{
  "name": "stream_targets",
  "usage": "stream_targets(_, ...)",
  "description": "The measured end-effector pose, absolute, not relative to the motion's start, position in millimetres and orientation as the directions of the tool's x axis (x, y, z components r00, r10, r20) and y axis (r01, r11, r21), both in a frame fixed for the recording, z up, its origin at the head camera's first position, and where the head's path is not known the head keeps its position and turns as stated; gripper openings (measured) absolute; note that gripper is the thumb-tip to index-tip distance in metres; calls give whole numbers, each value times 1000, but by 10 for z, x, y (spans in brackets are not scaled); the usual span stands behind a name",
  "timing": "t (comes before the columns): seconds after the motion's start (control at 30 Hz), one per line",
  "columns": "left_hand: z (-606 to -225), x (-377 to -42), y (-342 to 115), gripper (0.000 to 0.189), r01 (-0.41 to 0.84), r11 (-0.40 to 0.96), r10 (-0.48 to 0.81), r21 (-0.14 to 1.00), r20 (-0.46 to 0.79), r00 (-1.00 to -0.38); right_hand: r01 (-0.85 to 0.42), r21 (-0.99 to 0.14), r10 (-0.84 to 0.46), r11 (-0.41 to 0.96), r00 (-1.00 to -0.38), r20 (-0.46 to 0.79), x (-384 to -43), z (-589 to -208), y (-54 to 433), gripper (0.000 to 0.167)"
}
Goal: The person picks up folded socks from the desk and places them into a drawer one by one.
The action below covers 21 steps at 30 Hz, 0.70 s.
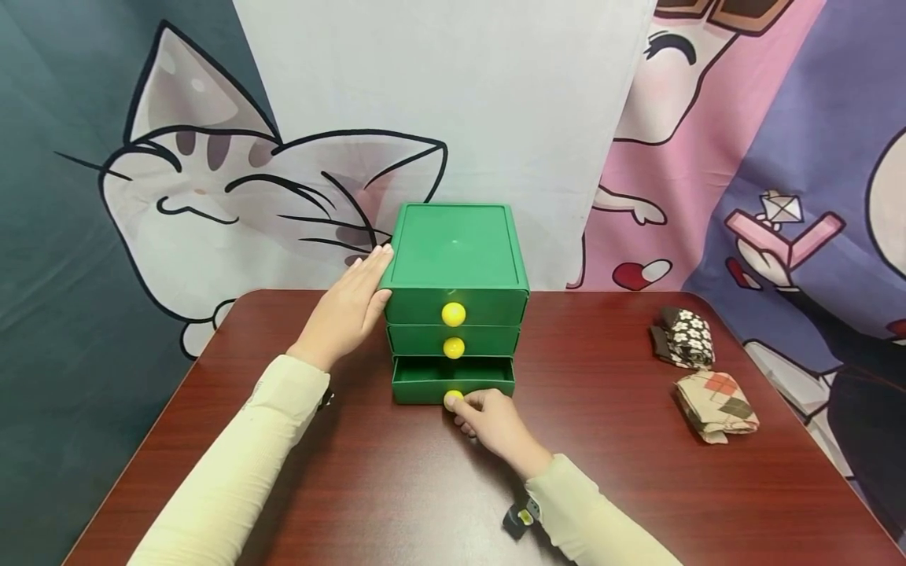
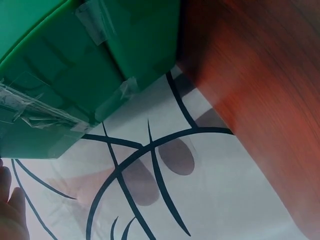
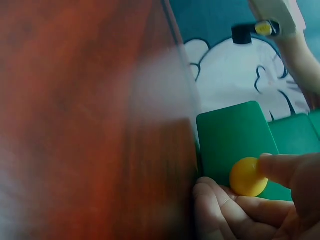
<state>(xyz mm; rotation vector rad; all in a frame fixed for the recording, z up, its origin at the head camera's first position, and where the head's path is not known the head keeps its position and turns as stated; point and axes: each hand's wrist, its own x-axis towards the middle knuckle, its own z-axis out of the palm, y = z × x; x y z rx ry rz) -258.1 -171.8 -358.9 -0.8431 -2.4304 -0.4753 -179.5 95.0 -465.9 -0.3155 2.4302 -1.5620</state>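
A green three-drawer box (image 1: 456,248) with round yellow knobs stands on the table. Its bottom drawer (image 1: 418,391) is pulled partway out, and the part of its inside that shows is bare. The upper two drawers sit flush. My right hand (image 1: 495,424) pinches the bottom drawer's yellow knob (image 3: 248,177) between thumb and fingers. With fingers straight, my left hand (image 1: 347,310) rests against the box's upper left side. In the left wrist view, clear tape (image 2: 45,112) runs over the green side, and only a few fingertips show at the lower left edge.
On the right of the reddish-brown table (image 1: 602,472) lie a folded checked cloth (image 1: 718,405) and a dark bundle with white flowers (image 1: 686,338). Behind the table hangs a cartoon-printed curtain (image 1: 495,102).
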Motion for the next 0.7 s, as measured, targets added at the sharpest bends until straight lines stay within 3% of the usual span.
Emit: stream_targets(0.7,-3597,-2599,-1715,56,654,739,464,161,582,-668,-157,-849,-388,504,-920,-60,-1155,-4596,1061,44)
